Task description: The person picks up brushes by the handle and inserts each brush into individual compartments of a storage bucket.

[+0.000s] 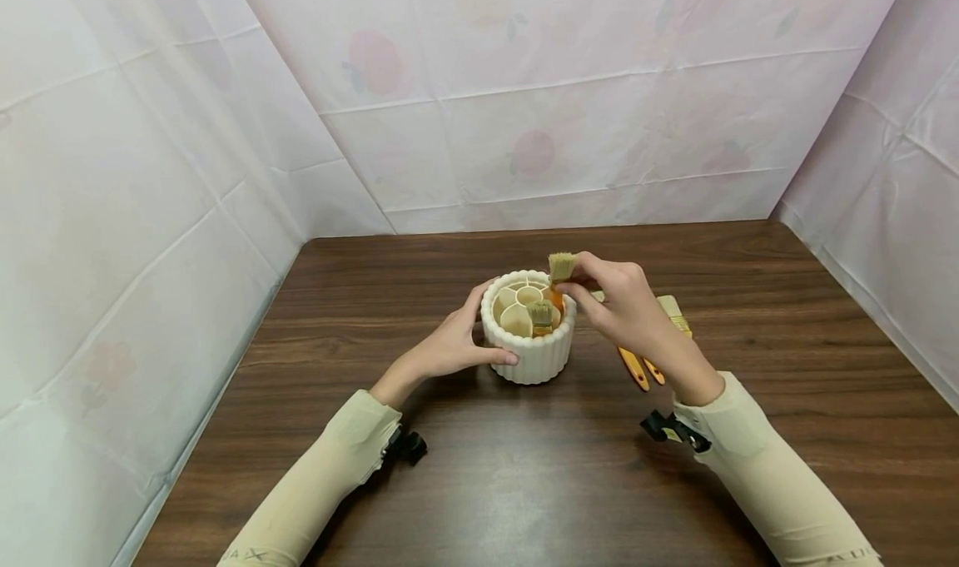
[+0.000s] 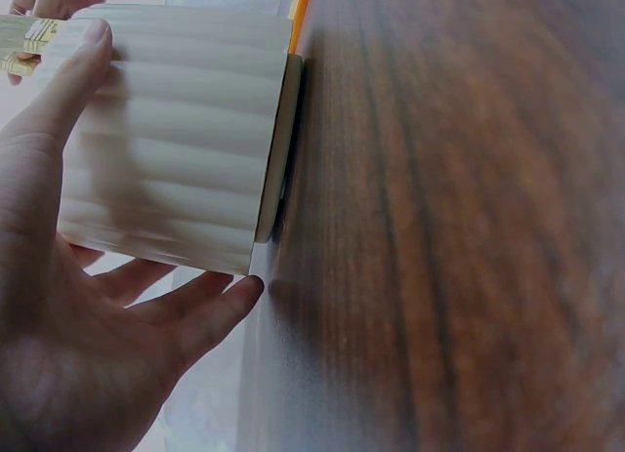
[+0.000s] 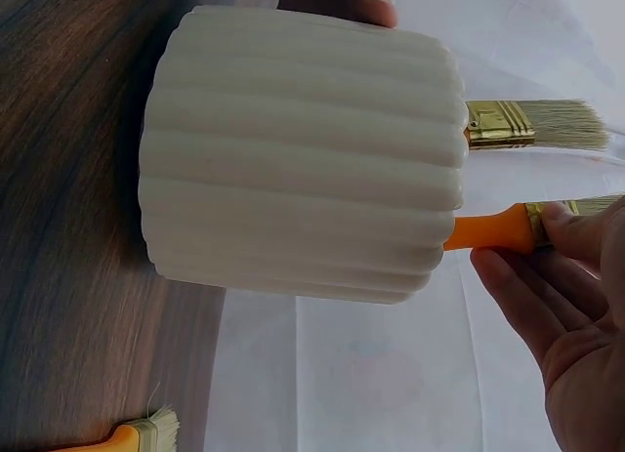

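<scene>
From the head view I see the ribbed white brush holder standing on the dark wood counter. My left hand cups its side, thumb along the front wall. My right hand pinches a paintbrush near its ferrule, bristles up, handle down in a rear compartment; a second brush already stands inside. Two more orange-handled brushes lie on the counter under my right wrist.

The left wrist view shows the fingers spread against the ribbing; I judge the holder rigid and light, apt to slide, so bracing its wall makes sense.

The right wrist view shows the orange handle entering the holder's top, my fingertips gripping the metal band, a stiff, sure spot.
</scene>
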